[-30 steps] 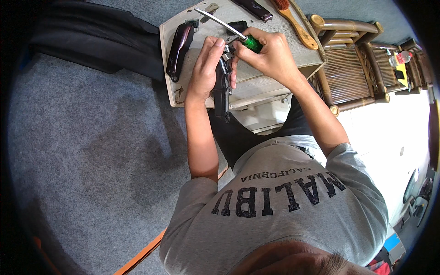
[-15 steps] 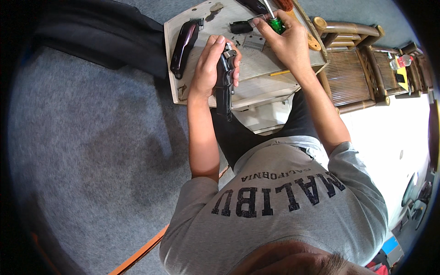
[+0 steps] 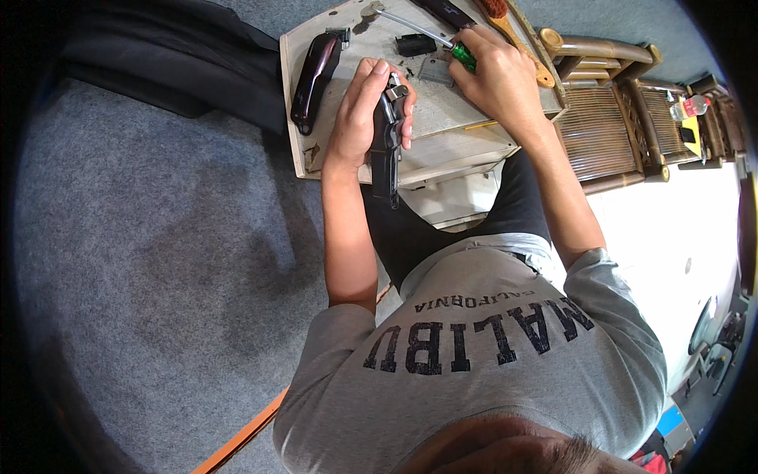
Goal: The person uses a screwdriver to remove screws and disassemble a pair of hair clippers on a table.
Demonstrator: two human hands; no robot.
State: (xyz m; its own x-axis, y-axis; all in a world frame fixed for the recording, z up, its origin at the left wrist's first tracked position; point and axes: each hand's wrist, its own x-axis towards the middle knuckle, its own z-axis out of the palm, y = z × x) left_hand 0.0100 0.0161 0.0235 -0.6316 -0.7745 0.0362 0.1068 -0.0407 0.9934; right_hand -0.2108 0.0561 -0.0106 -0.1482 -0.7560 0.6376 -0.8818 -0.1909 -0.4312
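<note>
“Black plastic makes the long, narrow hair clipper (image 3: 386, 150) which I watch from far away. It is at seven o'clock of the pale wooden table (image 3: 442, 104). How is it held?”

“I see the left hand (image 3: 357, 114) folded round it, thumb on one side and fingers on the other. The metal end looks to twelve, the tail to six. I suppose this grip leaves the metal end uncovered.”

“And the right hand (image 3: 499, 75)?”

“It grasps the steel-shafted screwdriver with green, see-through handle (image 3: 461, 55). The tip points to ten o'clock, perhaps so that it is clear of the flat silver metal plate (image 3: 436, 69) at nine o'clock from this hand. Whether a fingertip touches the plate, I cannot tell.”

“What lies around?”

“At nine o'clock of the table, a glossy dark-purple clipper (image 3: 317, 83); at two, a wooden-handled brush with rust-red bristles (image 3: 521, 41). Their places seem to leave the middle for the plate and the small black plastic piece (image 3: 416, 45).”
</note>
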